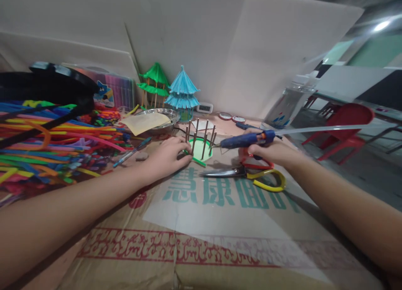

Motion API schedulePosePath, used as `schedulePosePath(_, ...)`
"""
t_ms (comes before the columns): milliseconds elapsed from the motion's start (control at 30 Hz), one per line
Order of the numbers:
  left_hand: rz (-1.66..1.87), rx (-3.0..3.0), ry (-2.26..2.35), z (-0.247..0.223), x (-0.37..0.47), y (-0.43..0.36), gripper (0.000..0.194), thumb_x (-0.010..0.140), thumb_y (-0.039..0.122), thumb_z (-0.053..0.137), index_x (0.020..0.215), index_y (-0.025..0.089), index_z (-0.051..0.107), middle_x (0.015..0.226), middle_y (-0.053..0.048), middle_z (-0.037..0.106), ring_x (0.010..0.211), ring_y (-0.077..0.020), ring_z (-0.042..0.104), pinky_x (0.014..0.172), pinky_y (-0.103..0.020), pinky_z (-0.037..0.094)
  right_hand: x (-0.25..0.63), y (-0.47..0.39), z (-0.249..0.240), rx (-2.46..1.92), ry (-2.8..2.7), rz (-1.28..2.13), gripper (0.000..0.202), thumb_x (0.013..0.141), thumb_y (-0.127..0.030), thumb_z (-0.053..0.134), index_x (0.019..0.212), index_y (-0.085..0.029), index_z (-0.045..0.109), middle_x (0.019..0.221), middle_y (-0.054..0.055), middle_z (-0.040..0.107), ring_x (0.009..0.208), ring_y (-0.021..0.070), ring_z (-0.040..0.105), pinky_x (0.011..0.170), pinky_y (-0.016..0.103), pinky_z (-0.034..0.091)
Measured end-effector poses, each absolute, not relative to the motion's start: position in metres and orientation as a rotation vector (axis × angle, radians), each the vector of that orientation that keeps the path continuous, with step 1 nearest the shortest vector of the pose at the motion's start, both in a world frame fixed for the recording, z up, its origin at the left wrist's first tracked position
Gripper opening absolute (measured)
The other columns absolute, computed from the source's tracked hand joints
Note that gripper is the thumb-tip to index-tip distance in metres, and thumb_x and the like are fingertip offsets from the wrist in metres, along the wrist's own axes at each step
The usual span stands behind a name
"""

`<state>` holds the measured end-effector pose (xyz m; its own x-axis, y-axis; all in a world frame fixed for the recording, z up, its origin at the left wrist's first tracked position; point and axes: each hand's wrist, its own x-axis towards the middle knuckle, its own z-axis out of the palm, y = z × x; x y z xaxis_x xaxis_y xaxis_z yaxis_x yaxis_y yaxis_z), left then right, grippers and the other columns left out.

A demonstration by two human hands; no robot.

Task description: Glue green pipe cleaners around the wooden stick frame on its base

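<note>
In my right hand point(266, 149) is a blue hot glue gun point(243, 139), a clear glue stick trailing from its back. Its nozzle points left at a small round base point(198, 147) rimmed with green pipe cleaner, on which several thin brown sticks point(204, 143) stand upright. At the base's left edge my left hand point(174, 154) has its fingers closed on a green pipe cleaner point(198, 161), whose free end sticks out to the right. Scissors point(245, 172) with red and yellow handles lie just below the glue gun.
Bundles of colourful pipe cleaners point(47, 143) cover the left side, with a pen point(132, 151) beside them. Behind stand a green pavilion model point(155, 86) and a blue one point(182, 93), near a metal dish point(171, 116). A clear plastic bottle point(287, 103) is at right.
</note>
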<state>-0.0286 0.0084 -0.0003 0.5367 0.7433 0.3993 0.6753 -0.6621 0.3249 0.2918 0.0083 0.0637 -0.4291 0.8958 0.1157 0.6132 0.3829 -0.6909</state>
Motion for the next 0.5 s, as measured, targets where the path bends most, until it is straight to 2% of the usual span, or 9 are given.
schedulePosePath(100, 0.782, 2.636, 1.219, 0.0, -0.028, 0.007, 0.02, 0.089, 0.033, 0.055, 0.094, 0.018, 0.067, 0.105, -0.008, 0.064, 0.105, -0.0262, 0.058, 0.095, -0.041, 0.045, 0.307, 0.032, 0.062, -1.175, -1.986, 0.906, 0.037, 0.081, -0.056, 0.064, 0.08, -0.019, 0.072, 0.085, 0.008, 0.074, 0.081, 0.0237, 0.068, 0.076, 0.036, 0.054)
schedulePosePath(200, 0.785, 2.632, 1.213, 0.0, -0.027, 0.007, 0.021, 0.089, 0.033, 0.056, 0.097, 0.017, 0.068, 0.103, -0.008, 0.064, 0.104, -0.0266, 0.059, 0.094, -0.041, 0.046, 0.308, 0.062, 0.061, -1.216, -1.854, 0.907, 0.037, 0.077, -0.055, 0.072, 0.088, -0.019, 0.075, 0.093, 0.009, 0.075, 0.088, 0.0253, 0.069, 0.079, 0.037, 0.055)
schedulePosePath(333, 0.798, 2.617, 1.187, 0.0, -0.026, 0.008, 0.023, 0.091, 0.037, 0.057, 0.098, 0.018, 0.068, 0.106, -0.008, 0.064, 0.105, -0.025, 0.059, 0.095, -0.04, 0.046, 0.287, 0.098, 0.067, -1.525, -1.847, 0.628, 0.035, 0.072, -0.044, 0.081, 0.094, -0.017, 0.075, 0.089, 0.009, 0.075, 0.082, 0.0226, 0.066, 0.069, 0.032, 0.053)
schedulePosePath(500, 0.81, 2.614, 1.178, -0.002, -0.028, 0.009, 0.02, 0.092, 0.036, 0.056, 0.094, 0.019, 0.067, 0.105, -0.007, 0.063, 0.104, -0.0234, 0.058, 0.094, -0.038, 0.046, 0.251, 0.134, 0.059, -1.508, -1.819, 0.602, 0.024, 0.079, -0.032, 0.077, 0.096, -0.015, 0.072, 0.081, 0.006, 0.072, 0.072, 0.0164, 0.062, 0.063, 0.027, 0.051)
